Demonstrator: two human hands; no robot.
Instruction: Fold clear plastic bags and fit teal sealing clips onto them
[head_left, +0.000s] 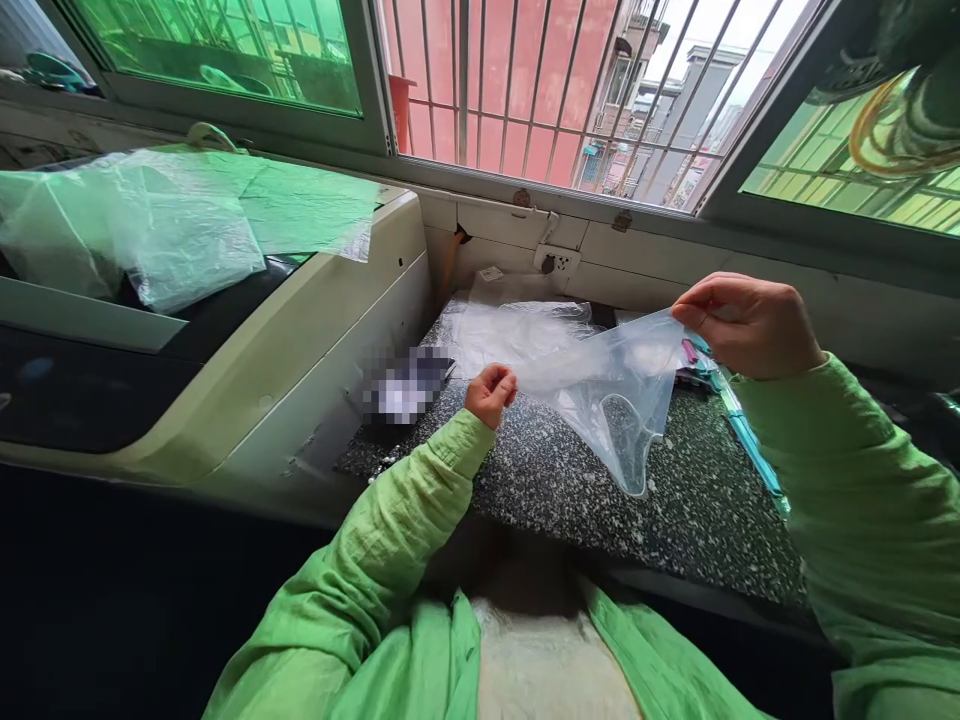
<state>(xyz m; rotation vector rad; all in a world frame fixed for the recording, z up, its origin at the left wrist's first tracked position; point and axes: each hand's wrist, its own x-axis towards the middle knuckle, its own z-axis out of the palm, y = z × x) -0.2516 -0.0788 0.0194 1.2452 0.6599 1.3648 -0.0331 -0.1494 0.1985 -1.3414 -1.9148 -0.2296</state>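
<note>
A clear, slightly milky plastic bag [630, 375] is stretched between my two hands above the speckled dark stone counter [555, 480]. My left hand [491, 395] pinches its left corner with closed fingers. Higher up and to the right, my right hand [750, 320] pinches the upper right corner. The middle of the bag sags to a point over the counter, and a rounded cut-out or loop shape shows near that low end. More clear plastic sheets [517, 325] lie flat on the counter behind my left hand.
A large pale machine [315, 330] stands at the left, with clear plastic sheets [187, 220] on top. A blurred-out dark object [405, 385] lies beside it. Turquoise strips [750, 450] lie at the counter's right. A wall socket [556, 262] sits below the barred window [525, 90].
</note>
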